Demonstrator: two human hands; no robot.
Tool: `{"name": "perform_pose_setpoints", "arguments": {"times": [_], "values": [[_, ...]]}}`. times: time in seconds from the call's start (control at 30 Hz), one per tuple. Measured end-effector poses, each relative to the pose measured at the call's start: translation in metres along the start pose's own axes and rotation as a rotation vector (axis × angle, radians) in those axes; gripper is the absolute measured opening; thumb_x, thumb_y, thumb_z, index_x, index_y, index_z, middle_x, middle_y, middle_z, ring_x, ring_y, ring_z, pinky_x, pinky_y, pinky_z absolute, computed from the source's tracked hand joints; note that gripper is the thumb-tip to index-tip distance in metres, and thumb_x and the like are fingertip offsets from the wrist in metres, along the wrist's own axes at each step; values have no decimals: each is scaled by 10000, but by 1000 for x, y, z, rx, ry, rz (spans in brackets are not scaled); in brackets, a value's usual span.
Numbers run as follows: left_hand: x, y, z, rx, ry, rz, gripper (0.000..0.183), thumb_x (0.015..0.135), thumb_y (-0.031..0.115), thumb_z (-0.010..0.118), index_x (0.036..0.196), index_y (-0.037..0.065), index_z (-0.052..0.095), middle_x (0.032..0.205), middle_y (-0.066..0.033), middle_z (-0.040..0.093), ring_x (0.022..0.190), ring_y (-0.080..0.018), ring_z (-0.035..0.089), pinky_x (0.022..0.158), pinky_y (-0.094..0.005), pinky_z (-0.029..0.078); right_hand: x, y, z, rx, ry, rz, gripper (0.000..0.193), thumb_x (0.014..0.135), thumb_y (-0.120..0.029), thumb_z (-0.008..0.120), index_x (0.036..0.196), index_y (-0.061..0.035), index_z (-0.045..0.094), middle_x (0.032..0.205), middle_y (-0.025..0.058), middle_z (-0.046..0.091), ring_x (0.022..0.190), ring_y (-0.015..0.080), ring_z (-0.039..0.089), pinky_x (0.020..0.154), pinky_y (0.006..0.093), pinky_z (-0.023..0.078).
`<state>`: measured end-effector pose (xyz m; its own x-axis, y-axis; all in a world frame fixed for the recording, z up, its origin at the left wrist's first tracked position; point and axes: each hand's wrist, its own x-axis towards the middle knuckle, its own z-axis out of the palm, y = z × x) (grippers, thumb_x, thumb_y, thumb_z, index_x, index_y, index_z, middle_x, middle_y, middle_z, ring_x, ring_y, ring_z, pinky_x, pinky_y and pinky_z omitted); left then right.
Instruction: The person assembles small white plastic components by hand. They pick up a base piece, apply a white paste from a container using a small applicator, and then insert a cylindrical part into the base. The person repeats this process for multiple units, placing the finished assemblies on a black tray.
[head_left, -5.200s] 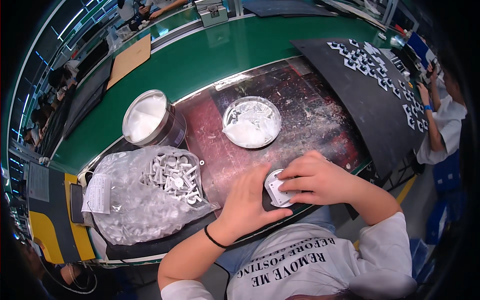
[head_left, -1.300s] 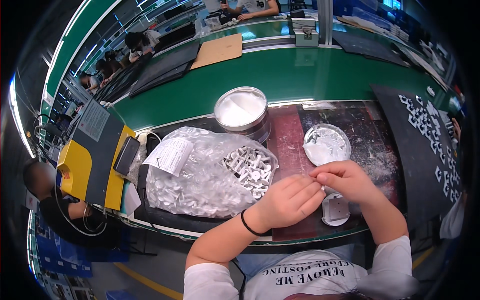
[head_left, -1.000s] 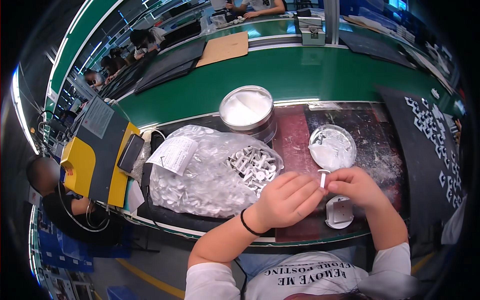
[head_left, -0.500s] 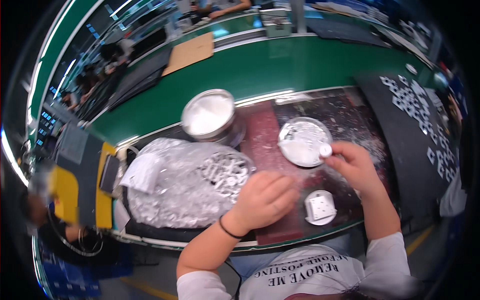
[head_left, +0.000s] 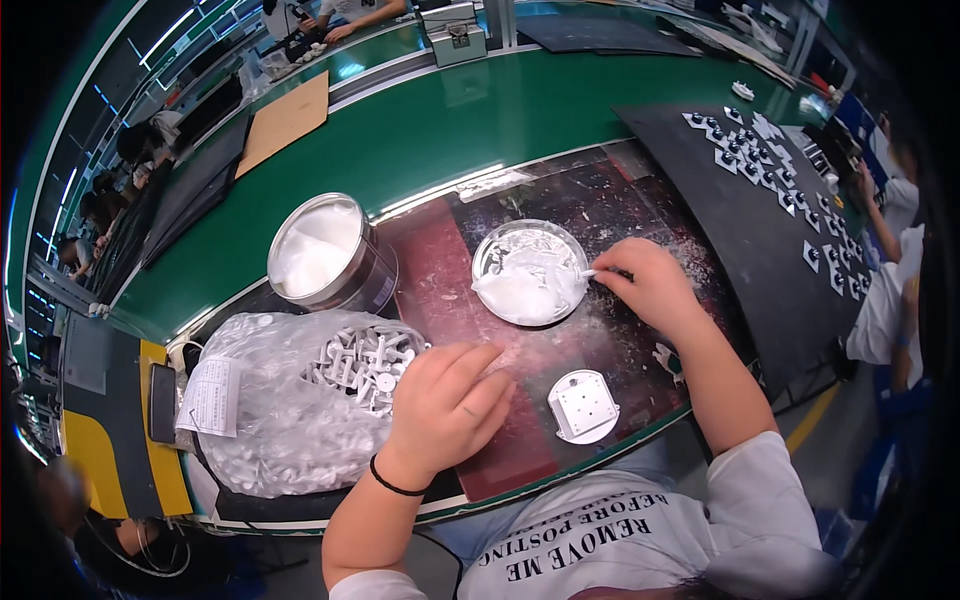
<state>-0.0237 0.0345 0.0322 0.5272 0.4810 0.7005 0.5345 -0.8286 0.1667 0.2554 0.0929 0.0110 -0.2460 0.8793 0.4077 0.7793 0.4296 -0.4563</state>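
Observation:
My right hand (head_left: 645, 285) pinches a small white plastic part (head_left: 590, 274) at the right rim of a round shallow dish (head_left: 487, 258). White paste (head_left: 535, 288) lies smeared in the dish; fingers hide most of the part. My left hand (head_left: 448, 405), loosely curled with the fingers somewhat apart, hovers beside the clear plastic bag (head_left: 270, 440); nothing shows in it. Many white plastic parts (head_left: 365, 362) with stems and round ends fill the bag's mouth. Nearer me on the red and black board lies a white round base (head_left: 583, 408) with a square raised plate and small holes.
A metal tin (head_left: 345, 275) of white paste stands behind the bag. On the right, a black mat (head_left: 690, 180) carries rows of small white-and-black pieces. A phone (head_left: 162, 400) lies at the left. Other people sit across the green bench (head_left: 400, 150) and at the right.
My right hand has brought the white part to the dish's right rim, where its round end no longer shows plainly. My left hand stays near the bag. The whole view has shifted.

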Motion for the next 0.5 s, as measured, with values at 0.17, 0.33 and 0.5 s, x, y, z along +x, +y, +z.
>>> {"name": "perform_pose_setpoints", "arguments": {"times": [0.17,0.33,0.5], "values": [[2,0,-2,-7,-2,-8,221,633,58,728,832,78,632,1010,-90,618,847,-278,589,703,-364,483,-1,-2,1,-28,-12,-23,114,749,-119,682,841,-52,674,835,86,632,847,278,587,767,372,470],[1,0,-1,-3,-5,-9,223,639,56,726,840,79,630,1002,-89,618,849,-277,589,706,-363,483,0,-2,1,-65,-18,-51,118,747,-131,678,837,-54,677,852,77,632,866,272,578,781,375,467],[2,0,-1,-4,-8,-5,222,641,57,725,841,78,631,990,-89,618,845,-276,590,702,-361,483,-1,-5,0,-79,-27,-58,106,747,-131,673,826,-61,676,841,73,627,867,265,570,783,373,467]]}}
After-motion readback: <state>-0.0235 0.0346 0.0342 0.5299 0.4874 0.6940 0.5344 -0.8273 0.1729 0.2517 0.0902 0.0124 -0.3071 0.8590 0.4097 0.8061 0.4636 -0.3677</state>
